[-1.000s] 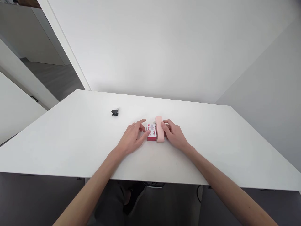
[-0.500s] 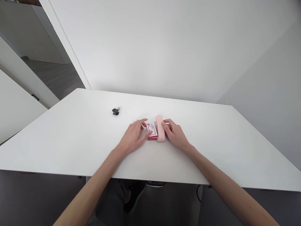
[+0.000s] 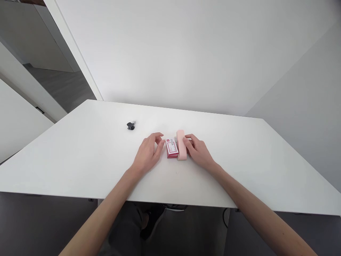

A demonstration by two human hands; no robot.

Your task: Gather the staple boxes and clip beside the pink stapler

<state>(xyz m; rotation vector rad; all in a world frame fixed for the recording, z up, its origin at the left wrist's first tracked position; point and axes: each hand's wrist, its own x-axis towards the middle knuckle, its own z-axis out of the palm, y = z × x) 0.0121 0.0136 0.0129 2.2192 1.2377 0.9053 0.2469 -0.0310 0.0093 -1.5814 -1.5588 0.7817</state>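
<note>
A small red-and-white box (image 3: pixel 172 146) with printed labels lies on the table, apparently two layers thick. Against its right side is a pink stapler (image 3: pixel 181 145), with a bit of metal showing at its left edge. My right hand (image 3: pixel 197 150) grips the stapler's right side, thumb on top and the other fingers partly hidden behind it. Just left of the box, my left hand (image 3: pixel 149 152) rests on the table with thumb and forefinger apart, holding nothing and not touching the box.
Farther back on the left of the white table (image 3: pixel 106 149) lies a small black clip-like thing (image 3: pixel 130 126) with a clear or silvery end. A white wall (image 3: pixel 173 64) rises behind the table. Below the front edge, a leg and a dark shoe (image 3: pixel 153 222) show.
My left hand has let go of the box and drawn back to the left. The right hand stays on the stapler; box and stapler have hardly moved.
</note>
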